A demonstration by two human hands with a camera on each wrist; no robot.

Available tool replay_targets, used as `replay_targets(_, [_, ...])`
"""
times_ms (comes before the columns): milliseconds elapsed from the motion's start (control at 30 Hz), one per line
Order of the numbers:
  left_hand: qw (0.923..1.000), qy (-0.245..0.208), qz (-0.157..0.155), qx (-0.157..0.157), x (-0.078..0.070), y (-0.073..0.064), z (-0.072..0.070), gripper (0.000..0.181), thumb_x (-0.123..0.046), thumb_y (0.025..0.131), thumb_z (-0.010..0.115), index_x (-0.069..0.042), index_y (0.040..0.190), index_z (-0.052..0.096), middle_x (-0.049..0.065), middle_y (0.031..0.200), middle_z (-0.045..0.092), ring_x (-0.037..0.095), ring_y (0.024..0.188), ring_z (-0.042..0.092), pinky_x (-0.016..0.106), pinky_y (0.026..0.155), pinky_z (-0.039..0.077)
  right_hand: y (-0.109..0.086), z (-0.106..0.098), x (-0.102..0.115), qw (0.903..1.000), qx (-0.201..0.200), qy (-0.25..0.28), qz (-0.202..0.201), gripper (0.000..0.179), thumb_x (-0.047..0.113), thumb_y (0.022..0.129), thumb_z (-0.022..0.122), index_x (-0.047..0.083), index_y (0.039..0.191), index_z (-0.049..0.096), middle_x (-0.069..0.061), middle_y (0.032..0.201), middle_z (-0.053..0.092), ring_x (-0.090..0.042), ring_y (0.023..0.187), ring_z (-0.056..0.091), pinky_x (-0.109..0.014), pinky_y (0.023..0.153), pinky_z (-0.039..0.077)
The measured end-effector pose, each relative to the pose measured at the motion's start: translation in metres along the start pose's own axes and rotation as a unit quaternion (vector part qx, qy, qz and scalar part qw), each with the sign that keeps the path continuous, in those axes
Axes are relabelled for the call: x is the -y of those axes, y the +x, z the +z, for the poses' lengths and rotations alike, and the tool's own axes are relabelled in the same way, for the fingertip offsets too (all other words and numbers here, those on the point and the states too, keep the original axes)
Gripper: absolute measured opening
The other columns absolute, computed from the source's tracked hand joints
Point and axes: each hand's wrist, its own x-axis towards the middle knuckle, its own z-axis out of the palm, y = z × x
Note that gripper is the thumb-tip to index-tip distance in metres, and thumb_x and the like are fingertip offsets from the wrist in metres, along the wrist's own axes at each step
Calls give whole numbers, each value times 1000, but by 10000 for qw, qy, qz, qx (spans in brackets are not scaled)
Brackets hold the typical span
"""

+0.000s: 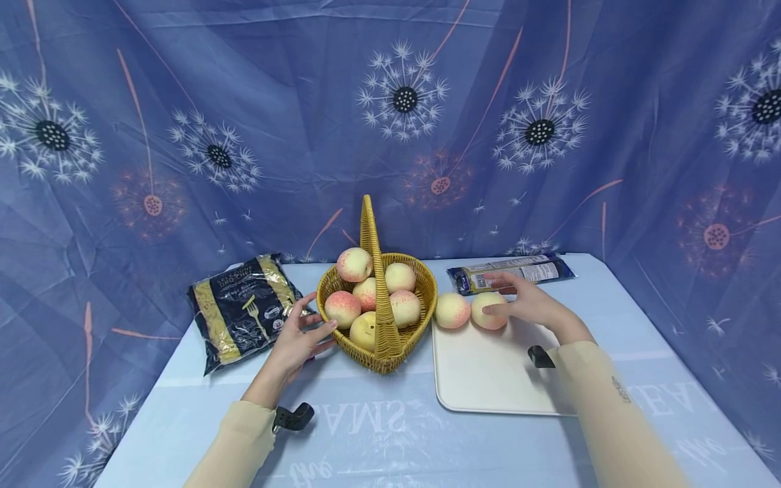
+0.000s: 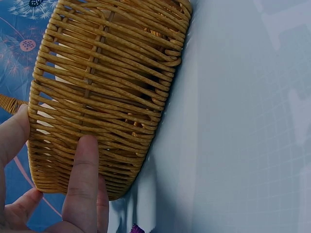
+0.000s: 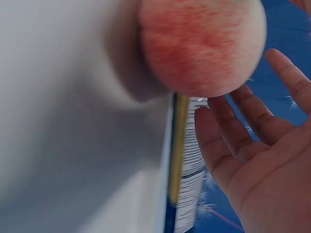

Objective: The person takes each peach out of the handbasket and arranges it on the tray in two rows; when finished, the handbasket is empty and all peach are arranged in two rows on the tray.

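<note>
Head view showed a pale yellow peach [image 1: 489,311] with a red blush lying at the far edge of a white cutting board [image 1: 488,376], just beside a second peach [image 1: 452,310]. The right hand [image 1: 529,303] lay over it from the right, fingers straight and spread, touching it without gripping. The near half of the board lay bare. The peach was round, with no clear long axis. The left hand [image 1: 298,339] had relaxed, straight fingers against the wall of a wicker basket [image 1: 417,327] holding more peaches. A pasta bag [image 1: 244,308] lay left of it, and a dark packet [image 1: 512,272] behind the board.
</note>
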Motion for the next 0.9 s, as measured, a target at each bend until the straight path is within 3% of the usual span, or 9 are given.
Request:
replay_targets(433, [10000, -13, -35, -30, 1, 1, -2, 86, -9, 104, 72, -31, 170, 23, 20, 141, 42, 18, 107, 71, 47, 104, 66, 39, -7, 54, 9990, 91, -78, -440, 75, 38, 96, 83, 19, 158, 47, -20, 159, 50, -47, 150, 45, -71, 123, 43])
replay_targets(700, [10000, -66, -44, -48, -1, 0, -2, 85, -8, 104, 71, -31, 170, 24, 20, 141, 41, 24, 113, 66, 47, 104, 66, 72, 14, 95, 9972, 253, 112, -696, 71, 34, 96, 84, 22, 156, 49, -16, 155, 53, -42, 147, 51, -60, 118, 54])
replay_targets(900, [9999, -97, -35, -34, -1, 1, -2, 84, -6, 104, 71, -31, 170, 25, 18, 137, 42, 24, 112, 65, 46, 104, 67, 101, 37, 123, 9946, 454, 229, -900, 66, 34, 96, 83, 24, 154, 52, -13, 153, 54, -42, 145, 53, -61, 121, 50])
